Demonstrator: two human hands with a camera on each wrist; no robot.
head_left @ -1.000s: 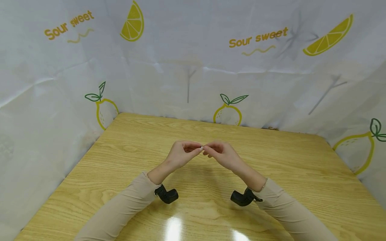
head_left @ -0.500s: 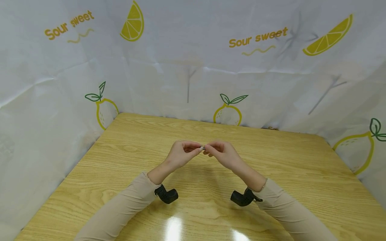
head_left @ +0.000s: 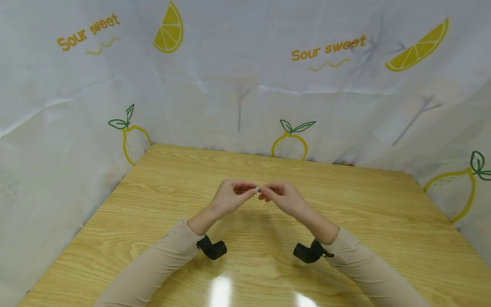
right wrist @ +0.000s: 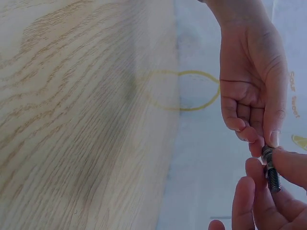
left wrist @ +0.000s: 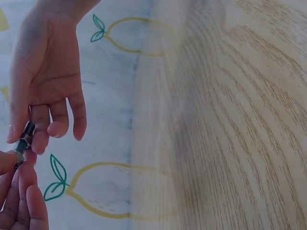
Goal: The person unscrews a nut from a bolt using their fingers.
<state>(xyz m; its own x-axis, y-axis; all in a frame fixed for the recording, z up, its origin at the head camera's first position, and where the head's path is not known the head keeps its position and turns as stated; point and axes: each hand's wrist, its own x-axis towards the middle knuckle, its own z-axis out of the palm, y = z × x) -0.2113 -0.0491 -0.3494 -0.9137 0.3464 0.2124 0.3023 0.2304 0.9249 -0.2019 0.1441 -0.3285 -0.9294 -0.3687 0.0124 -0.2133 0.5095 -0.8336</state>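
Note:
My left hand [head_left: 229, 197] pinches one end of a small metal bolt [right wrist: 274, 181] between thumb and fingertips. The bolt's threaded end points toward my right hand [head_left: 285, 198]. Partway along the thread sits a nut [left wrist: 27, 139], and the thumb and fingertips of my right hand close in around it. Both hands meet over the middle of the table, fingertips almost together. In the head view the bolt is only a tiny silver spot, mostly covered by fingers. The wrist views show its dark thread more plainly.
A wood-grain table [head_left: 153, 204] lies under both arms. White cloth [head_left: 215, 111] with lemon prints stands behind and at the sides. A black wrist camera [head_left: 212, 249] hangs from the left wrist, and another black camera [head_left: 308, 252] from the right.
The right fingers have shifted slightly around the bolt; its middle was more covered a second ago and shows a little more now. The left hand and both arms stay put.

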